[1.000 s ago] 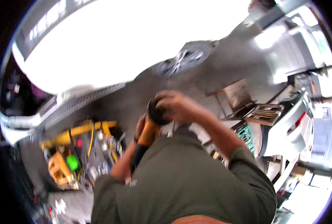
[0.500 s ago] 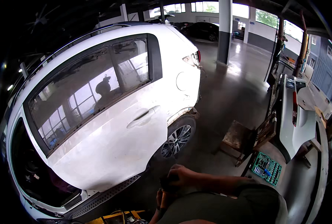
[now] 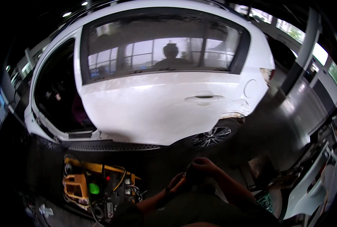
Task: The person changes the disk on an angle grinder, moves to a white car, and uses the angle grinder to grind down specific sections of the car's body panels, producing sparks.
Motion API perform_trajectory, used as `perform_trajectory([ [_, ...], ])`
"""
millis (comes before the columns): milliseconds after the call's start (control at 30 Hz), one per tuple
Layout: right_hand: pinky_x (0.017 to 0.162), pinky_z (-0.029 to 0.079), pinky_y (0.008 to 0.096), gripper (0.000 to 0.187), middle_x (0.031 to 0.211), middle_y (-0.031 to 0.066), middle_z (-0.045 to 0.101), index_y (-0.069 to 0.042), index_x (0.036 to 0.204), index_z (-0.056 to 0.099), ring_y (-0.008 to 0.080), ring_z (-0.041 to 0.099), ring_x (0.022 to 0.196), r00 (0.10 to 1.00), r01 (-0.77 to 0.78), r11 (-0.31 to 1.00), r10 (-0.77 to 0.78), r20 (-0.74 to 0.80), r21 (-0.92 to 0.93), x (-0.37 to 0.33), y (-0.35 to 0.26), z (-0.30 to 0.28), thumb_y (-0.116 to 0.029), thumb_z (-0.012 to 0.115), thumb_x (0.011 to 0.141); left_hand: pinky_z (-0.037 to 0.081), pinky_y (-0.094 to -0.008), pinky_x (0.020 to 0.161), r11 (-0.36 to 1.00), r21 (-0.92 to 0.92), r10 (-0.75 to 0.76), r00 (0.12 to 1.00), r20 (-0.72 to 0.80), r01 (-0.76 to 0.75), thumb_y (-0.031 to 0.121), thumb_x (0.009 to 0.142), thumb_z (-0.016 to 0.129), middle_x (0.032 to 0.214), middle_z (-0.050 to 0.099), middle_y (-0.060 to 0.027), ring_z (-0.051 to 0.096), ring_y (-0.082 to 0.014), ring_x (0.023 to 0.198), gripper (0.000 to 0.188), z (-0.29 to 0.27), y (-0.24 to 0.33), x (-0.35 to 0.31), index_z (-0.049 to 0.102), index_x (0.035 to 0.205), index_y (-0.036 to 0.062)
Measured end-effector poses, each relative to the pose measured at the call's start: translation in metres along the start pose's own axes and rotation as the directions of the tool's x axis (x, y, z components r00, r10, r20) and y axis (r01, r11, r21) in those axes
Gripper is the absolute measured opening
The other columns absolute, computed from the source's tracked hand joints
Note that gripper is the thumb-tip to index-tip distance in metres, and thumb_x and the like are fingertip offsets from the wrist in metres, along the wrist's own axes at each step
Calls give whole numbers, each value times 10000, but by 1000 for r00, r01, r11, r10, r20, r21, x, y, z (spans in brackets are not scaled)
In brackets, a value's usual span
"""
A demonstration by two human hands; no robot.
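Your dark tool (image 3: 191, 173) is between your 2 hands, in front of your chest, facing the white car's rear door (image 3: 149, 109) but apart from it. Your right hand (image 3: 203, 165) bends its fingers over the tool's upper end; your left hand (image 3: 176, 182) is against it on the lower-left side, and shadow hides how those fingers close, so you cannot tell. The tool's long axis seems to slant from lower left to upper right, though the dimness blurs it. Your right hand is nearer the rear wheel (image 3: 212, 137); your left is nearer the yellow machine (image 3: 75, 187).
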State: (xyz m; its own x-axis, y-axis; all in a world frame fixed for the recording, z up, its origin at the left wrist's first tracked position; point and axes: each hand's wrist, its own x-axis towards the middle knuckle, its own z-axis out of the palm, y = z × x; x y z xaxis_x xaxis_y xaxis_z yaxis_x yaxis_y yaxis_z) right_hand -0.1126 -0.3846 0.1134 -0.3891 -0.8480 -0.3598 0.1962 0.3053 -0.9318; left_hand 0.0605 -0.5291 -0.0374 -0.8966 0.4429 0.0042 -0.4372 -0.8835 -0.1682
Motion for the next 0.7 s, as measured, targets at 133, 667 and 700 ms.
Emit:
perform_trajectory([
  [133,765,551,296,201,939,42,693,-29,1037,688,117,651,853,989,82,992,-69,-132,100,11,18,-4,-225,692,992,585,-449,872,998,55,1,997,82,-5,481,1053,482,1130,700,-183,697,-319,971,521,12,-1,9,584,1287,27],
  [667,752,526,295,216,917,54,686,-32,1003,696,137,639,833,931,78,987,-21,-364,142,13,24,0,-245,663,1000,566,-380,891,981,196,-7,1000,16,4,389,1058,540,1169,696,-95,677,-209,976,377,-6,35,14,614,1248,72],
  [700,799,528,324,227,962,58,691,-31,1015,692,160,646,878,918,144,963,-44,-394,228,14,23,-3,-252,641,1008,560,-364,896,915,398,47,997,68,-70,374,1059,552,1185,688,-78,668,-189,997,378,-3,52,13,609,1277,71],
])
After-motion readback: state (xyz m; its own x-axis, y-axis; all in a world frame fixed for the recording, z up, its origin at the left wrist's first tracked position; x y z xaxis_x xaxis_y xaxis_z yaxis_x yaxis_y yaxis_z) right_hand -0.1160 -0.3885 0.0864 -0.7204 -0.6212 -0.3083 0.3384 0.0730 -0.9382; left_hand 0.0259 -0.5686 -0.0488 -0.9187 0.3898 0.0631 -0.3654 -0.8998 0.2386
